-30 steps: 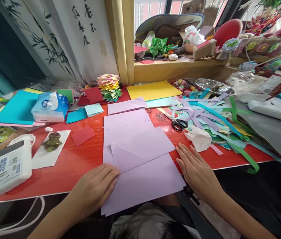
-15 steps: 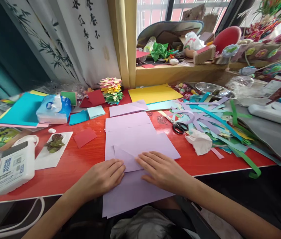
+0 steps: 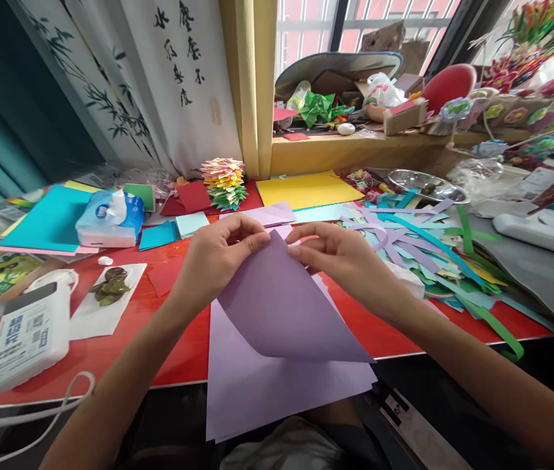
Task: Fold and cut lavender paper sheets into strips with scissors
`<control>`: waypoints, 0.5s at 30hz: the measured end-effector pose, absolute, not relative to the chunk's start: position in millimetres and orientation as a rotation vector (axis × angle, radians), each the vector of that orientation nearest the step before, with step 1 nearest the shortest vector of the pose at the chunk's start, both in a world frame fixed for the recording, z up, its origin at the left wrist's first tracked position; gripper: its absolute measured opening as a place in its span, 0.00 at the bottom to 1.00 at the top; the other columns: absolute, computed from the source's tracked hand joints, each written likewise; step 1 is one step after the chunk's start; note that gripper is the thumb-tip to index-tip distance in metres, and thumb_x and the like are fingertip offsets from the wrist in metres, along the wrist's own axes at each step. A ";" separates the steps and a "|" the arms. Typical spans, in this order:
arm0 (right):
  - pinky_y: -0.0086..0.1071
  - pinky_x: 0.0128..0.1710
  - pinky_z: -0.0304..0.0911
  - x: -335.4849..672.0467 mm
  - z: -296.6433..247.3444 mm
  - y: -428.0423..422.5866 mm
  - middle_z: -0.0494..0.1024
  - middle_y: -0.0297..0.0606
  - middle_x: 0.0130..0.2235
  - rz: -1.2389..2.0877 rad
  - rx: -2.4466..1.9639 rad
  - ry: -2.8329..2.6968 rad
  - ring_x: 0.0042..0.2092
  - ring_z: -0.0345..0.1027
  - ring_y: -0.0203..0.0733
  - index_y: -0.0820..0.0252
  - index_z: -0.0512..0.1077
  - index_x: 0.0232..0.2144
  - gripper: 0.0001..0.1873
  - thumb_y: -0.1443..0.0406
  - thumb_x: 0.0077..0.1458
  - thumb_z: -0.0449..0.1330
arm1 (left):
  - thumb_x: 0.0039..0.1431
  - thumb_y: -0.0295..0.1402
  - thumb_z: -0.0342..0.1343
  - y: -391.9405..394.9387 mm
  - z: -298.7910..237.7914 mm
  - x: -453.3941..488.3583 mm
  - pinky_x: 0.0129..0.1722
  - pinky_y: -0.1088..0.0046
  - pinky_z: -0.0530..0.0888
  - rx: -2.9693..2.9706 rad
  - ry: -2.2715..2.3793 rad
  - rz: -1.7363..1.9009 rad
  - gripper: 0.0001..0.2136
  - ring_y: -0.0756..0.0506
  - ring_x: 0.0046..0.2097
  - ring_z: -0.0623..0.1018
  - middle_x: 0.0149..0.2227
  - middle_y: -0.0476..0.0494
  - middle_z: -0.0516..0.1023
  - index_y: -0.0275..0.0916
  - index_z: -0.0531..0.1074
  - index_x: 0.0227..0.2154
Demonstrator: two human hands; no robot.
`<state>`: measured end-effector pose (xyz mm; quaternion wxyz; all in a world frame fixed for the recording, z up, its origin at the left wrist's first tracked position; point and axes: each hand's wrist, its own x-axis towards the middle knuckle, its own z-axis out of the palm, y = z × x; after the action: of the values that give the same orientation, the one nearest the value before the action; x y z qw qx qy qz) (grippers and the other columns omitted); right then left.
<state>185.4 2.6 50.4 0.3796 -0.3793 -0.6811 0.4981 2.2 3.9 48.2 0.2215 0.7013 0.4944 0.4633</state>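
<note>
My left hand [image 3: 215, 258] and my right hand [image 3: 343, 254] both pinch the top corner of a lilac paper sheet [image 3: 281, 307], lifted and curled over above the red table [image 3: 159, 333]. The fingers of both hands are closed on the corner. Under it lies a stack of lilac sheets [image 3: 267, 391] that hangs over the table's near edge. More lilac sheets [image 3: 270, 213] lie further back.
Left: a white wipes box [image 3: 25, 336], a tissue pack [image 3: 109, 219], teal paper [image 3: 44, 219], a white sheet with dark leaves [image 3: 108, 290]. Right: a heap of paper strips [image 3: 428, 241], a crumpled tissue [image 3: 407, 274]. Behind: yellow paper [image 3: 306, 189], a folded paper pile [image 3: 223, 179], a cluttered windowsill [image 3: 355, 140].
Both hands left the flat sheet on the table, took hold of its corner and raised it, so the sheet now curls up off the stack.
</note>
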 end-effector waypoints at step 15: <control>0.28 0.28 0.59 173.8 37.2 33.2 0.73 0.36 0.28 1.126 -1.027 -1.684 0.29 0.63 0.34 0.63 0.72 0.28 0.10 0.62 0.51 0.55 | 0.56 0.38 0.51 19.6 38.4 14.5 0.32 0.76 0.67 2.029 1.365 1.236 0.09 0.50 0.34 0.72 0.31 0.50 0.74 0.39 0.71 0.29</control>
<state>173.8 33.2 37.2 0.4217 -0.4102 -0.6723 0.4494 14.5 19.6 38.4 0.1996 0.7256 0.4882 0.4420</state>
